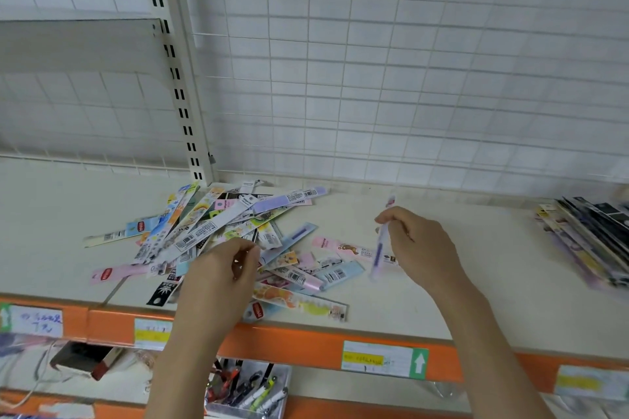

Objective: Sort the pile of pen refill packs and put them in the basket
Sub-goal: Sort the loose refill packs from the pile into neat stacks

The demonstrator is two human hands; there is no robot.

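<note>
Both forearms reached up from the bottom edge over the shelf (476, 309). The left hand (223, 277) hovered low over the near side of the pile of pen refill packs (218, 235), knuckles up, wrist slightly bent. Its fingers (250, 250) were curled in with the tips close to the thumb, right at the packs; whether they pinched one could not be told. The right hand (420, 245) was raised off the shelf, back of hand toward the viewer, fingers bent round a single blurred lilac pack (381, 241). That pack stood nearly upright, its top end poking above the fingers and its lower end hanging below them, clear of the shelf surface.

The pile lay spread loose on the shelf, mostly beyond and left of the left fingers, with several packs trailing between the two hands and a few under the left wrist near the orange shelf edge (306, 347). Far right of the right fingers, well apart, a neater stack of packs (592, 241) lay fanned at the picture edge. Below the shelf edge, under the left forearm, a clear bin (282, 384) held pens, barrels pointing up at mixed angles. A dark box (85, 359) sat left of that bin.
</note>
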